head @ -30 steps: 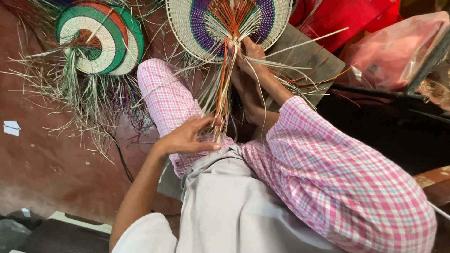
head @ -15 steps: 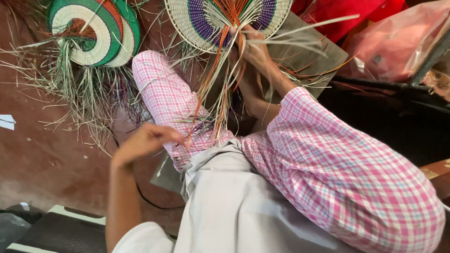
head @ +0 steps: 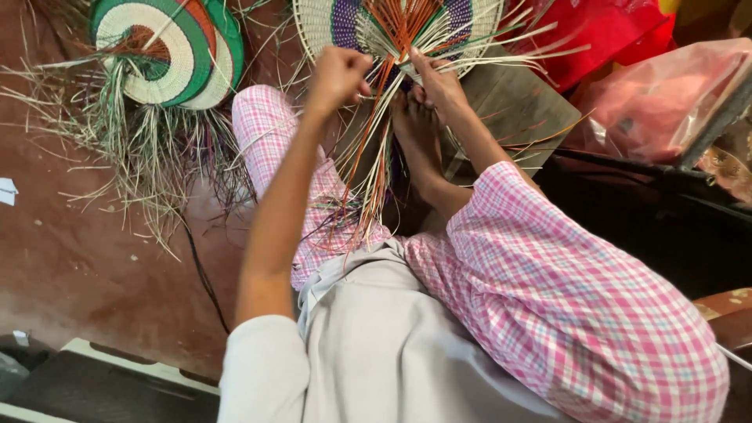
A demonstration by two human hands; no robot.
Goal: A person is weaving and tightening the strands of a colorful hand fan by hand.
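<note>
A half-woven round fan with cream, purple and green rings lies at the top, and long orange, cream and green loose strands hang from its centre towards my lap. My left hand is closed in a fist on strands at the fan's lower edge. My right hand pinches strands just right of the centre. A bare foot rests below both hands on a flat grey board. Pink checked trousers cover both bent knees.
Stacked finished fans in green, cream and red, with long untrimmed fibres, lie on the reddish floor at the upper left. A red bag and a pink plastic bag sit at the upper right. A dark cable runs across the floor.
My left hand rose from my lap, swung out to the left, then reached up to the fan's edge and closed on strands. The right hand stayed at the fan's centre.
</note>
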